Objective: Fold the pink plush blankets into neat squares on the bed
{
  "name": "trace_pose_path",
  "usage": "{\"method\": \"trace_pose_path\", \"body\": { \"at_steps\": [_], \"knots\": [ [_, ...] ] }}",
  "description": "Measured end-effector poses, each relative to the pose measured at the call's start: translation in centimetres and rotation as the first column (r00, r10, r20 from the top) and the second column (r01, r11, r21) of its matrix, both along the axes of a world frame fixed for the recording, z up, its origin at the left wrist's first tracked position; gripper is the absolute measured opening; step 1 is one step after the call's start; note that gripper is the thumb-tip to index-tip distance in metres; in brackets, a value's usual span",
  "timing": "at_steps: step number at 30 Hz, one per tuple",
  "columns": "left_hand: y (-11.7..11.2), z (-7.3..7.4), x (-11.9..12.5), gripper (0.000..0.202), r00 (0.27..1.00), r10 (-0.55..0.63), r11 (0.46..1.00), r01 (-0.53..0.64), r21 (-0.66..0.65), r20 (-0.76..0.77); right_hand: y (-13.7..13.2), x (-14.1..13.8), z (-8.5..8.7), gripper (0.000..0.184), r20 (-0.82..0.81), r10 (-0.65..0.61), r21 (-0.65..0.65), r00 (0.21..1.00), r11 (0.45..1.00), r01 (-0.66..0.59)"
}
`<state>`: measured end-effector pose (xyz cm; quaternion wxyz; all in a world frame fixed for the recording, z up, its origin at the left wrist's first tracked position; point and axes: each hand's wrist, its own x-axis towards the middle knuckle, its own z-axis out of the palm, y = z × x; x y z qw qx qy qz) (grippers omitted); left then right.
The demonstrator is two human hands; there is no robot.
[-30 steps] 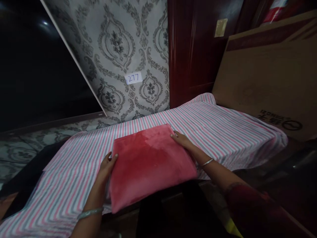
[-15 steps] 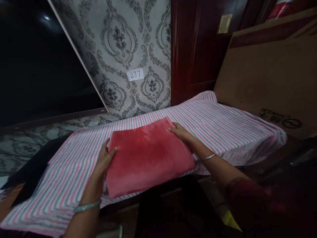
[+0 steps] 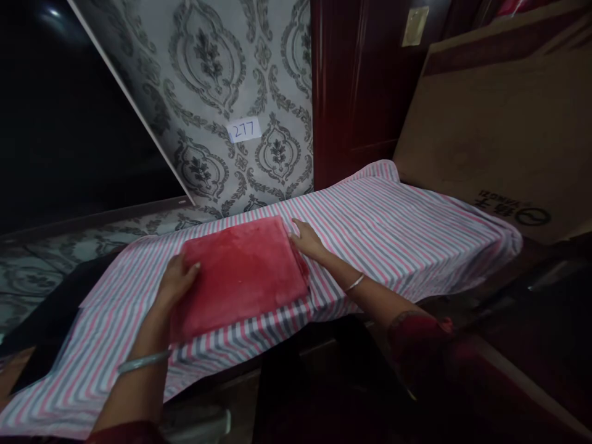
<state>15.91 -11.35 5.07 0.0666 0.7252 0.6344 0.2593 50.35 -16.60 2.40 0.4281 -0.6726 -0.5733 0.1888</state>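
Observation:
A folded red plush cloth (image 3: 240, 277) lies flat on a table covered with a pink, grey and white striped sheet (image 3: 393, 228). My left hand (image 3: 178, 277) grips the cloth's left edge, thumb on top and fingers curled under it. My right hand (image 3: 306, 239) rests at the cloth's far right corner, fingers pressed against its edge. Both wrists wear a silver bangle.
A large cardboard sheet (image 3: 499, 135) leans at the right end of the table. Behind stands a patterned grey wall with a paper label reading 277 (image 3: 244, 129) and a dark red wooden door (image 3: 361, 92). A dark cloth (image 3: 46, 314) lies at the left.
Both hands have slid the red cloth away from me and to the left, from overhanging the table's near edge to lying fully on the striped sheet.

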Motion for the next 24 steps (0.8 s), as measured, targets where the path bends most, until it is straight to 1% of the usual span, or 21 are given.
{"method": "trace_pose_path", "body": {
  "at_steps": [1,3,5,6,8,10,12,16,18,21,24],
  "knots": [
    [0.1,-0.4,0.4,0.060,0.997,0.005,0.999,-0.008,-0.040,-0.077,-0.5,-0.9,-0.3,0.060,0.142,0.040,0.064,0.989,0.997,-0.050],
    [0.0,-1.4,1.3,0.064,0.973,-0.009,0.995,-0.013,-0.095,-0.229,-1.6,-3.2,-1.0,0.063,0.368,0.123,0.132,0.922,0.974,-0.183],
    [-0.3,-2.5,2.2,0.064,0.945,-0.024,0.994,-0.012,-0.107,-0.325,-2.8,-5.4,-2.1,0.067,0.495,0.194,0.107,0.847,0.954,-0.281],
    [-0.6,-3.0,2.6,0.064,0.937,-0.019,0.994,-0.020,-0.108,-0.350,-3.3,-6.3,-2.8,0.068,0.531,0.221,0.073,0.818,0.950,-0.304],
    [-0.9,-4.1,3.0,0.064,0.928,0.004,0.991,-0.054,-0.123,-0.373,-4.1,-7.2,-4.3,0.069,0.572,0.250,0.010,0.781,0.950,-0.311],
    [-1.1,-4.8,3.2,0.064,0.924,0.013,0.989,-0.068,-0.130,-0.383,-4.4,-7.3,-5.7,0.070,0.591,0.242,-0.009,0.769,0.956,-0.293],
    [-1.1,-5.2,3.2,0.065,0.918,0.008,0.990,-0.063,-0.126,-0.396,-4.3,-7.1,-6.6,0.071,0.600,0.225,0.009,0.768,0.958,-0.288],
    [-0.9,-5.3,3.1,0.065,0.915,0.008,0.991,-0.060,-0.116,-0.404,-3.9,-6.6,-6.9,0.069,0.592,0.218,0.051,0.776,0.950,-0.307],
    [-0.9,-5.4,3.0,0.065,0.917,0.007,0.992,-0.058,-0.115,-0.400,-4.0,-6.4,-6.9,0.064,0.571,0.226,0.075,0.790,0.943,-0.324],
    [-1.0,-5.6,2.9,0.066,0.920,0.010,0.993,-0.056,-0.105,-0.392,-5.1,-5.1,-7.7,0.055,0.478,0.209,0.142,0.853,0.940,-0.310],
    [-1.1,-5.7,3.1,0.066,0.928,0.014,0.995,-0.050,-0.087,-0.372,-7.2,-3.0,-9.2,0.052,0.298,0.122,0.290,0.947,0.934,-0.211]
  ]
}}
